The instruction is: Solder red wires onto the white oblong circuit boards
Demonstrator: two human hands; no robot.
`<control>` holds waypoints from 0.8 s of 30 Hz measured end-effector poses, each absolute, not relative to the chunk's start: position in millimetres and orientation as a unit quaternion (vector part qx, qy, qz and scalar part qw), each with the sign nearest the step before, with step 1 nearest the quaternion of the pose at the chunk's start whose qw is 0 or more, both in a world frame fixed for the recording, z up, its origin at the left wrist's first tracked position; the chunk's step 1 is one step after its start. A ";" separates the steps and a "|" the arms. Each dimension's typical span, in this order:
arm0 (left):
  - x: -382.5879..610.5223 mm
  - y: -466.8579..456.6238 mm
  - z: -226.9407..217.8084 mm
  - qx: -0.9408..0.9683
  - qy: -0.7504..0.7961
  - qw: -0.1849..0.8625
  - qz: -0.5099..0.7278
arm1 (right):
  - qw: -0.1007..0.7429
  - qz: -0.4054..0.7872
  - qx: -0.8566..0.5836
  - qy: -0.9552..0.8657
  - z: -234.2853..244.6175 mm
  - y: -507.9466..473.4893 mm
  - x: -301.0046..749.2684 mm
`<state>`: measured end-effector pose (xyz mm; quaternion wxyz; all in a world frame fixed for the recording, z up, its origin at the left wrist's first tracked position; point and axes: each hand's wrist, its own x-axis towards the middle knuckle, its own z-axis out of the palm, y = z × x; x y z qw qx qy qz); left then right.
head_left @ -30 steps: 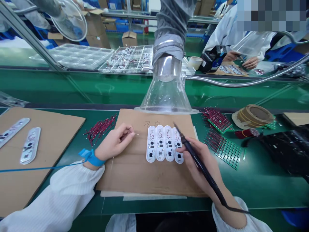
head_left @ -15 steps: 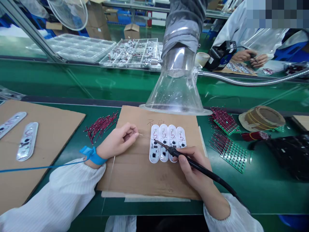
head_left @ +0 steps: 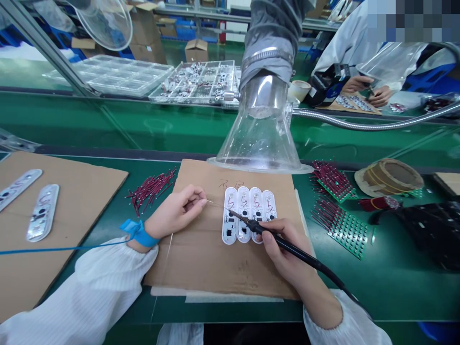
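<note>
Several white oblong circuit boards (head_left: pixel 230 235) with red wires lie side by side on a cardboard sheet (head_left: pixel 201 263). My right hand (head_left: pixel 287 249) is closed round the black handle of a soldering iron (head_left: pixel 258 226), whose tip is at the leftmost board, near its middle. My left hand (head_left: pixel 185 208), wearing a blue wrist strap (head_left: pixel 138 232), pinches a thin strand of solder wire (head_left: pixel 213 202). The wire's far end reaches toward the iron's tip; I cannot tell whether they touch.
A clear fume hood (head_left: pixel 260 139) hangs just beyond the boards. Red wires (head_left: pixel 151 189) lie left; green boards with wires (head_left: pixel 347 235) and a round container (head_left: pixel 388 175) stand right. More white boards (head_left: pixel 43 213) rest on cardboard. Across the bench, a co-worker's hands (head_left: pixel 379 96) are at work.
My hands, the iron and the solder wire hold almost the same position. The view has shifted slightly. The co-worker's hands across the bench have moved a little.
</note>
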<state>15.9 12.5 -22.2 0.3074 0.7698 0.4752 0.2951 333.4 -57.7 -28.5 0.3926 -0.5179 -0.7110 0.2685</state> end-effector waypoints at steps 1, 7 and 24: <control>15.7 12.4 -22.2 0.768 0.477 0.307 0.297 | 0.393 0.271 -0.517 -0.710 -29.6 -58.4 334.0; 11.9 13.6 -24.4 0.766 0.479 0.309 0.298 | 0.475 0.272 -0.516 -0.659 -42.1 -63.6 344.8; 105.8 -59.7 -1.9 0.781 0.398 0.385 0.288 | 0.386 0.192 -0.497 -0.753 -40.3 -101.2 345.5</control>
